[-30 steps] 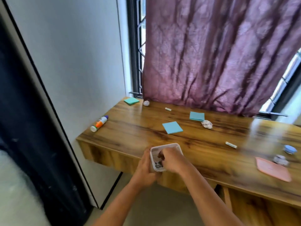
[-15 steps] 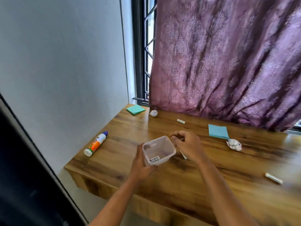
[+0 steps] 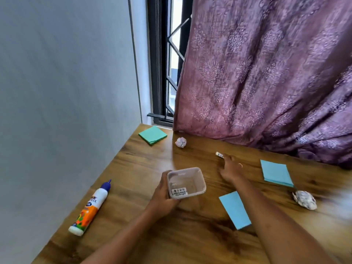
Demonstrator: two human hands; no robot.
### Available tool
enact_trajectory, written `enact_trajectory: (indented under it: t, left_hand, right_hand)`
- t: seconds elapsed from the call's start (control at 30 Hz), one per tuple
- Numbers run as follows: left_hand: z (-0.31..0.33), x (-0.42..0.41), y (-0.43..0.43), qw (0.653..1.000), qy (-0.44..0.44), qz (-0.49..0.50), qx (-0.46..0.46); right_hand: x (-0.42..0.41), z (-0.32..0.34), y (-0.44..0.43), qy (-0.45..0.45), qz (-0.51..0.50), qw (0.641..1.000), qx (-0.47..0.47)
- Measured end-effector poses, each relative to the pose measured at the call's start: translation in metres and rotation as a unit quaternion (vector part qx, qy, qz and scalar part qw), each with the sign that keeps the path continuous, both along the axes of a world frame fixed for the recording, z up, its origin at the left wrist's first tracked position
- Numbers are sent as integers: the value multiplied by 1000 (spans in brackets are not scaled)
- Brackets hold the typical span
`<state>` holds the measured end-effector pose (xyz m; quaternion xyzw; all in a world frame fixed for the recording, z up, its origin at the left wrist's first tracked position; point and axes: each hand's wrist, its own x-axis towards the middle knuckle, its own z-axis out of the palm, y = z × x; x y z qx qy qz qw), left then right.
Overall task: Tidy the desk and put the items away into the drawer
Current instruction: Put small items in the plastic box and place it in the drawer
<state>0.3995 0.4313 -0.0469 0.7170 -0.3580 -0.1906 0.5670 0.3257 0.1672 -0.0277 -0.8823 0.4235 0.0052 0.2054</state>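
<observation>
My left hand (image 3: 162, 195) grips a small clear plastic container (image 3: 186, 182) above the wooden desk (image 3: 144, 168); a small labelled item lies inside it. My right hand (image 3: 229, 169) stretches forward over the desk, its fingertips at a small white labelled stick (image 3: 219, 154) near the curtain. I cannot tell whether the fingers hold the stick. A glue bottle (image 3: 90, 207) with an orange label and blue tip lies at the desk's left edge.
A green sticky-note pad (image 3: 152, 135) lies in the far left corner beside a crumpled paper ball (image 3: 181, 142). Two blue note pads (image 3: 276, 173) (image 3: 235, 209) and another crumpled paper (image 3: 304, 200) lie to the right. A purple curtain (image 3: 266, 73) hangs behind; a wall bounds the left.
The view has moved closer over the desk. My right hand left the container and reached forward to the white stick. My left hand keeps holding the container.
</observation>
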Motion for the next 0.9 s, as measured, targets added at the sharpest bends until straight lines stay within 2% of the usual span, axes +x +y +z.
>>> enact_trajectory:
  t: [0.07, 0.27, 0.37, 0.47, 0.57, 0.63, 0.7, 0.77, 0.83, 0.9]
  left_hand:
    - [-1, 14, -3, 1000, 0, -23, 2]
    - [-2, 41, -11, 997, -4, -78, -1]
    - [-1, 47, -10, 995, 4, -96, -8]
    - [-3, 53, -6, 993, 46, -107, -15]
    - [-2, 55, -5, 991, 63, -114, -12]
    - [-3, 56, -6, 991, 70, -117, -13]
    - [-2, 55, -5, 990, 75, -120, -18]
    - [-2, 54, -5, 989, 75, -123, -28]
    - [-3, 53, -4, 990, 67, -120, -38]
    - [-4, 50, -3, 990, 55, -118, -47]
  right_hand:
    - [10, -4, -7, 32, 1, 999, -37]
    - [32, -8, -7, 10, -48, 990, -133]
    - [37, -3, 8, 5, -65, 989, -134]
    - [40, 15, 39, -110, -82, 989, -55]
    - [29, 43, 83, -274, -75, 959, 5]
    - [17, 60, 113, -303, -40, 952, 12]
    - [10, 70, 133, -236, 24, 971, 13]
    - [13, 75, 142, -109, 77, 991, -8]
    - [23, 76, 147, -11, 96, 995, -35]
    - [29, 71, 150, 22, 116, 990, -73]
